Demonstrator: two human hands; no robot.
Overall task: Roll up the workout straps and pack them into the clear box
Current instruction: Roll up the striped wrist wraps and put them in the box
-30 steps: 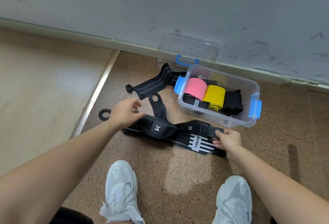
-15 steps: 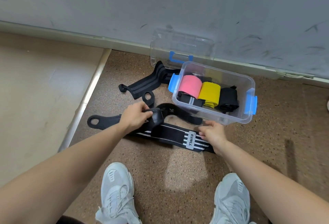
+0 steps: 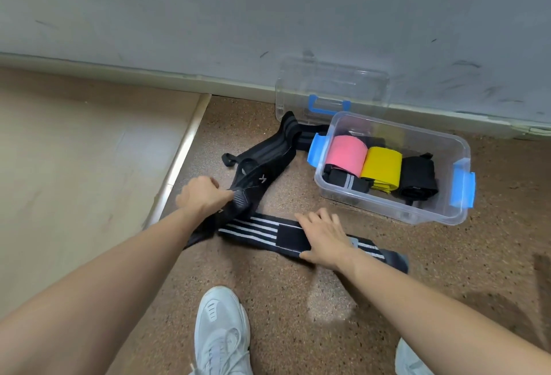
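Left hand (image 3: pixel 205 195) closed around a bunched black strap (image 3: pixel 253 179) with a small white logo, lifted off the speckled brown floor (image 3: pixel 298 300). Right hand (image 3: pixel 323 239) flat, palm down, pressing a black strap with white stripes (image 3: pixel 253 230) laid out across the floor. Grey-striped black strap (image 3: pixel 268 151) lies behind, toward the wall. Clear box (image 3: pixel 441 142) with blue latches sits to the right, holding a pink roll (image 3: pixel 347 155), a yellow roll (image 3: pixel 383 167) and a black roll (image 3: pixel 419 176). Clear lid (image 3: pixel 334 88) leans against the grey wall (image 3: pixel 268 10). White sneaker (image 3: pixel 220 330) at bottom.
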